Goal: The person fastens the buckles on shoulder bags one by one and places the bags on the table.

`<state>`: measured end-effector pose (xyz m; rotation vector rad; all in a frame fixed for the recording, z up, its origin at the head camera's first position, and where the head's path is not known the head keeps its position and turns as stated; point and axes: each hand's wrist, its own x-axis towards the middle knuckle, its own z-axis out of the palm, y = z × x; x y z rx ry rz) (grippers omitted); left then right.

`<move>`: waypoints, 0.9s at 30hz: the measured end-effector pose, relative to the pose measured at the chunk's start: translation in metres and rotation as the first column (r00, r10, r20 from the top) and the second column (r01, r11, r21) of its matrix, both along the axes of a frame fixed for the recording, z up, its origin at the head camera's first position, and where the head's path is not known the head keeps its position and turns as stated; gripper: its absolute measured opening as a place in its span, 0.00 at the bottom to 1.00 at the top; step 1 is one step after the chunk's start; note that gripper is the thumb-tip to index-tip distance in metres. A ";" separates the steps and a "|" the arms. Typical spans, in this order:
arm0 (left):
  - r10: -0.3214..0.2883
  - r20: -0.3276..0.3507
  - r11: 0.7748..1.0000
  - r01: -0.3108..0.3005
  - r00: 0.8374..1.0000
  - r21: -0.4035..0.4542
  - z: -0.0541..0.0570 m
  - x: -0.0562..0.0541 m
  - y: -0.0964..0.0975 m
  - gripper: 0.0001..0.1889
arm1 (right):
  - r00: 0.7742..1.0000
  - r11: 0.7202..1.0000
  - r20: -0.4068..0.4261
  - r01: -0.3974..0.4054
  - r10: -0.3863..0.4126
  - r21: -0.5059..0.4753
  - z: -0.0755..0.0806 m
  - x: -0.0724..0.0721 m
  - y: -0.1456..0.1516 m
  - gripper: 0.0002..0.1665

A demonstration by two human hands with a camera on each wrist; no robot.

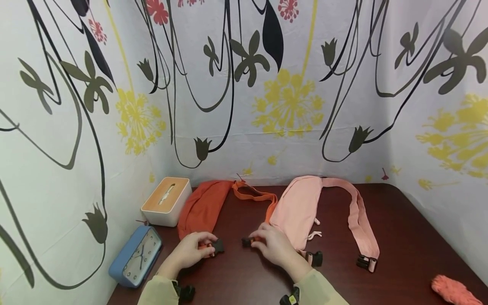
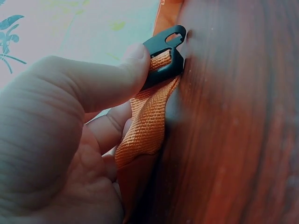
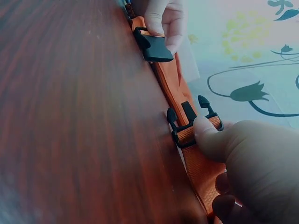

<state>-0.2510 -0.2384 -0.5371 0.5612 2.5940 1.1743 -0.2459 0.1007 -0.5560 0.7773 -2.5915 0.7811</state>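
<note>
My left hand (image 1: 188, 253) pinches the black socket half of a side-release buckle (image 1: 217, 246), thumb on its frame. An orange strap (image 2: 147, 121) threads through it in the left wrist view. Across a gap, my right hand (image 1: 277, 246) pinches the pronged buckle half (image 3: 188, 112) on the other strap end. Its prongs point toward the socket half; the two stand apart. Both straps belong to the orange waist bag (image 1: 203, 203), which lies behind my left hand. Near my right hand lies a pink waist bag (image 1: 299, 203), partly covered by that hand.
A tissue box (image 1: 167, 203) and a blue alarm clock (image 1: 135, 256) stand at the left. The pink bag's strap (image 1: 358, 216) curves right, ending in a black buckle (image 1: 367, 262). A coral yarn-like bundle (image 1: 453, 290) lies front right. Patterned cloth (image 1: 244, 123) encloses the table (image 1: 328, 288).
</note>
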 end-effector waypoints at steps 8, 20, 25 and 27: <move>-0.008 -0.018 1.000 0.008 1.000 0.004 0.001 0.001 0.000 0.11 | 0.998 0.998 -0.021 -0.052 0.051 -0.030 -0.003 -0.002 0.000 0.09; 0.009 -0.034 1.000 -0.010 0.999 -0.015 0.004 0.001 -0.001 0.12 | 0.968 0.976 0.203 -0.108 0.147 -0.190 -0.003 -0.003 -0.031 0.11; 0.012 -0.025 1.000 -0.012 1.000 -0.020 0.001 0.002 -0.001 0.13 | 0.955 0.977 0.267 -0.080 0.132 -0.199 -0.003 -0.002 -0.045 0.12; 0.013 -0.022 1.000 -0.013 1.000 -0.017 0.000 0.002 -0.002 0.13 | 0.953 0.978 0.277 -0.067 0.121 -0.196 -0.003 -0.002 -0.048 0.12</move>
